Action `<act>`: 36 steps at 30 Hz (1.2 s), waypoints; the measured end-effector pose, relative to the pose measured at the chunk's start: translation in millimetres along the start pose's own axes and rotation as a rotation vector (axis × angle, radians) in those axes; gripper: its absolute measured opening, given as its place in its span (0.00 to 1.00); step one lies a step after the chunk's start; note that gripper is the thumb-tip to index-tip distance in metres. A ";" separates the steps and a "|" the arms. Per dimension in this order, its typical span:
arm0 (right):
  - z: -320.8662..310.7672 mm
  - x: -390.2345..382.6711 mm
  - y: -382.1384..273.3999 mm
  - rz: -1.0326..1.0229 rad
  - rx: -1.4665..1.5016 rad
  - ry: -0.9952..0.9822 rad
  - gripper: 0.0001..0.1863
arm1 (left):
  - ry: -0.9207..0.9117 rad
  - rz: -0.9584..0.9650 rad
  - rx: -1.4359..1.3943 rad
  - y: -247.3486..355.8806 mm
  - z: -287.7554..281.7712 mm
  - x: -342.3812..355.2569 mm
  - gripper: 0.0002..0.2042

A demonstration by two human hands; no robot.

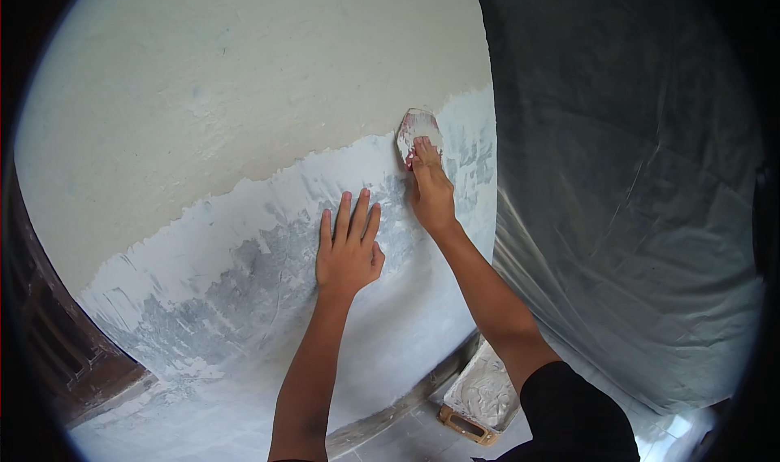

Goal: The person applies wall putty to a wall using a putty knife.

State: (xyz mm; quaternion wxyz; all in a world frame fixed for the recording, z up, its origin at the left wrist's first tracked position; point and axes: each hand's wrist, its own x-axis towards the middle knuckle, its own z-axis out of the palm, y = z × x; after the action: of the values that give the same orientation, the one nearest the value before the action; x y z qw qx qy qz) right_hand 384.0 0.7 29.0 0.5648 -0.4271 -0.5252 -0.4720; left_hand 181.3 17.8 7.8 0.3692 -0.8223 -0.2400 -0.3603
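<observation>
Right hand: right hand (431, 190) grips a putty knife (418, 130), fingers wrapped on the handle with one finger pressed along the blade back; the blade lies flat on the wall (203, 80) at the upper edge of the white coat.
Left hand: left hand (349, 247) holds nothing; it lies spread, palm flat on the wet coat (244, 242), just beside and below the right hand.
Knife: blade smeared with white filler, some reddish colour showing through; it sits right where white meets bare wall.
Done: the lower band of the wall carries white filler, from the left side across to the corner by the sheet. Grey patches inside it look thinner or damper; I cannot tell which.
Left: the whole upper wall is bare cream plaster, with a ragged border between the two. By my judgement less than half of the visible wall is covered, and the grey patches may want another pass.
Supply: a tray (479, 397) of white filler stands on the floor at the wall's foot, below the right forearm, still holding plenty.
Surroundings: a clear plastic sheet (634, 177) hangs on the right, next to the coated corner; dark woodwork (65, 356) shows low on the left.
</observation>
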 end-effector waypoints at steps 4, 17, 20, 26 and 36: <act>-9.6 -4.8 0.2 -0.064 0.031 0.008 0.16 | -0.007 -0.005 0.021 -2.7 2.0 -2.6 0.31; -10.1 -4.0 -5.1 0.022 -0.082 0.003 0.13 | 0.017 -0.004 0.019 -0.5 0.7 -2.1 0.30; -18.9 6.4 -4.6 0.056 -0.064 0.120 0.16 | 0.005 -0.007 0.007 -1.3 0.0 -3.3 0.30; -2.1 1.8 -10.3 0.034 -0.112 0.013 0.15 | 0.017 0.000 0.018 1.7 0.6 -0.2 0.30; -38.9 52.1 -16.8 0.829 0.824 0.257 0.08 | 0.034 -0.002 -0.003 -0.1 0.4 -2.0 0.29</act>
State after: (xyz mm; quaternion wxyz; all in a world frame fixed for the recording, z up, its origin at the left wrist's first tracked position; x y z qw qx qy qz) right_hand 375.0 -44.9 77.4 0.8801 -0.2816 -0.3819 -0.0177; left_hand 180.1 17.9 6.1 0.3717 -0.8165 -0.2341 -0.3748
